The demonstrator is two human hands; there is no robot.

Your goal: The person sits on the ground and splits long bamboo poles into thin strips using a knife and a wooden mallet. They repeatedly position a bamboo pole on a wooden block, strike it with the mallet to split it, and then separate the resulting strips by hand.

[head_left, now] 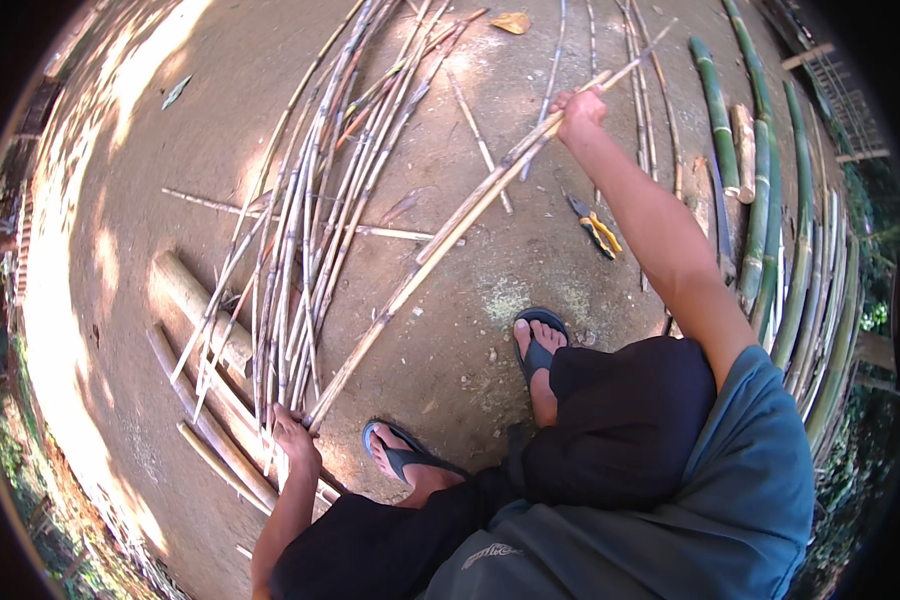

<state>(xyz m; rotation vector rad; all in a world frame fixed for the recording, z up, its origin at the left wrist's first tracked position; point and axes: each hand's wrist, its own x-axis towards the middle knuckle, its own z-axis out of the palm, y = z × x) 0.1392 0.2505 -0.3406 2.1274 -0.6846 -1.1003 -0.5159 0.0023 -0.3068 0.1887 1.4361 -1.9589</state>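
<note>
A long, pale, dry split bamboo strip point(440, 235) was held between both hands, its long axis running on a diagonal from the person's near left up to the far right across the bare packed-earth ground point(150, 200). The left hand point(292, 432) sat low and close to the body, fingers closed round the strip's near end, just where it met the butt ends of a loose fan of thin tan bamboo slats point(310, 200) spread out ahead of that hand. The right hand point(578, 108) was stretched well out on a straight arm, clenched on the strip near its far end, so that a short length pointed on past the fist toward the upper right. The strip therefore lay spanned between the two hands, with the left hand much the nearer to the body and the right at full reach (whether the middle touched the ground could not be told). Just beyond the left hand lay a few thick, pale bamboo logs point(195, 300), side by side. Beneath the outstretched right arm a small yellow-handled cutting tool point(595, 230) rested on the ground, and beyond that arm, to its right, stood a row of fresh green bamboo poles point(770, 200). Two feet in dark blue rubber sandals point(538, 345) were planted between the hands.
</note>
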